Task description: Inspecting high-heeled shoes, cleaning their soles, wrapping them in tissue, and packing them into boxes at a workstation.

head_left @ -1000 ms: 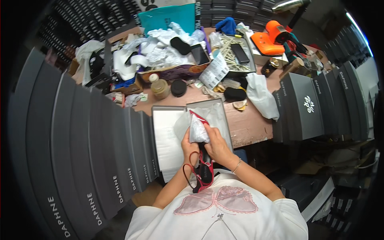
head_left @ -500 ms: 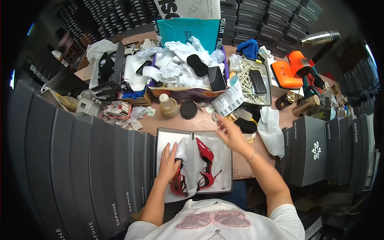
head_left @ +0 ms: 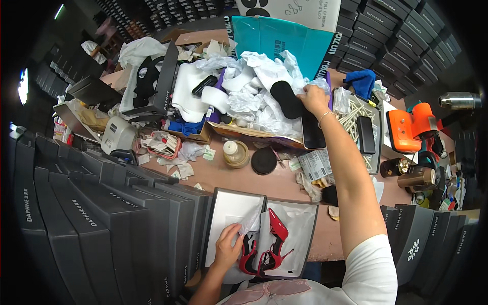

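An open grey shoe box [head_left: 311, 239] lies at the table's near edge, its lid [head_left: 227, 215] flat beside it on the left. Two red high-heeled shoes [head_left: 268, 243] lie inside on white tissue paper [head_left: 252, 221]. My left hand [head_left: 227, 247] rests on the left shoe and the edge of the tissue, fingers spread. My right hand [head_left: 312, 98] is stretched far across the table to a cardboard tray heaped with crumpled white paper [head_left: 256, 96], touching the paper next to a black oval insole [head_left: 286, 99]. Whether its fingers have closed on paper is unclear.
Rows of dark grey shoe boxes [head_left: 96, 229] stand on the left and more [head_left: 422, 244] on the right. On the table are a teal bag [head_left: 284, 38], a tape roll [head_left: 236, 153], a black round lid [head_left: 264, 160], an orange tool [head_left: 409, 129], a phone [head_left: 365, 134] and a label printer [head_left: 118, 136].
My right arm has reached from the middle of the table out to the paper pile at the back. My left hand stays on the shoes in the box.
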